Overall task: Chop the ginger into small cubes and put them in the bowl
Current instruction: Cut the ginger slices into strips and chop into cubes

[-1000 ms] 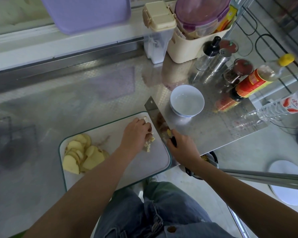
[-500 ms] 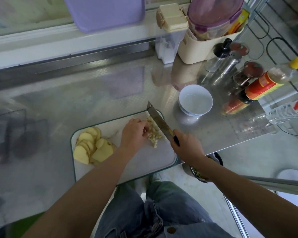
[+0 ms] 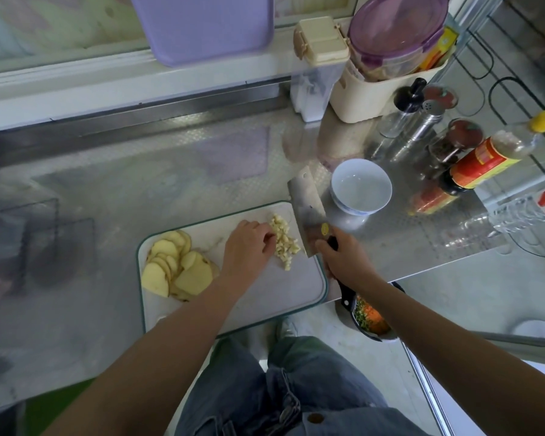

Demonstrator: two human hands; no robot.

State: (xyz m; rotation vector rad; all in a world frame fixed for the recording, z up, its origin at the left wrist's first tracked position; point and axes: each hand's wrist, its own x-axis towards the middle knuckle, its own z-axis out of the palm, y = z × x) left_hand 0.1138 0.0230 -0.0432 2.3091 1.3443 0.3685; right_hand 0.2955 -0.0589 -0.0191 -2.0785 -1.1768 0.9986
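Observation:
A white cutting board (image 3: pixel 265 297) with a green rim lies on the steel counter. Pale ginger slices (image 3: pixel 177 269) are stacked on its left part. A small heap of chopped ginger cubes (image 3: pixel 283 240) sits near the board's right edge. My left hand (image 3: pixel 249 247) rests on the board with curled fingertips touching the heap's left side. My right hand (image 3: pixel 346 262) grips the black handle of a cleaver (image 3: pixel 306 209), whose blade lies tilted just right of the cubes. An empty white bowl (image 3: pixel 361 187) stands on the counter right of the blade.
Sauce bottles (image 3: pixel 482 158), spice jars (image 3: pixel 456 140) and shakers crowd the counter's right end behind the bowl. A cream caddy (image 3: pixel 381 89) with a purple-lidded container stands at the back. A purple board (image 3: pixel 202 23) leans at the window. A bin with scraps (image 3: pixel 372 319) sits below the counter edge.
The cleaver blade has tilted from edge-down in the ginger to lying flatter, right of the heap. My left hand has drawn back a little, showing more of the cubes.

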